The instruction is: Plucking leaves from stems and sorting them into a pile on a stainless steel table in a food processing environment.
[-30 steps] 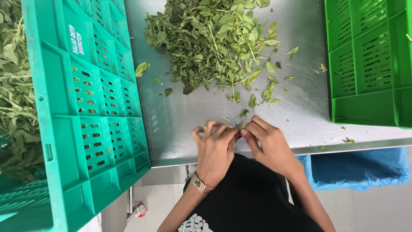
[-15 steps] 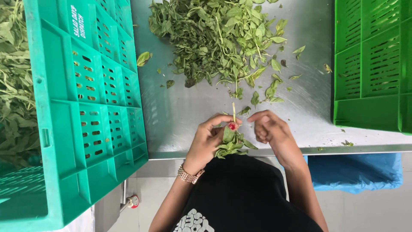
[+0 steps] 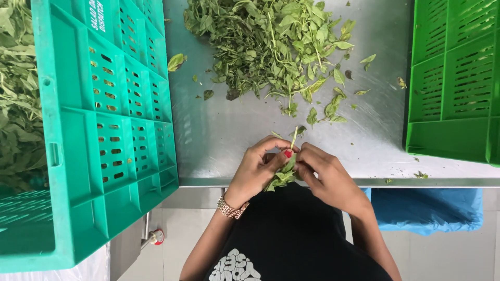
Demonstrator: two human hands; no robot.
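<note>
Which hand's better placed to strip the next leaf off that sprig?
Right, probably. The left hand pinches the sprig by its stem, so its grip is taken. The right hand rests fingertips against the leaves, free to pluck.

We see a brushed, dully shining metal table (image 3: 234,145), perforated matt plastic crates (image 3: 104,130) at nine and three o'clock, a glossy metal wristband (image 3: 230,209).

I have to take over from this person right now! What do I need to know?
Left hand and right hand: both pinch one leafy sprig at the steel table edge, its stem pointing up.
Herb pile: loose on the table beyond the hands, unsorted.
Teal crate on the left holds greens; green crate on the right, contents hidden.
Done: hard to tell. Left: the pile.
</note>
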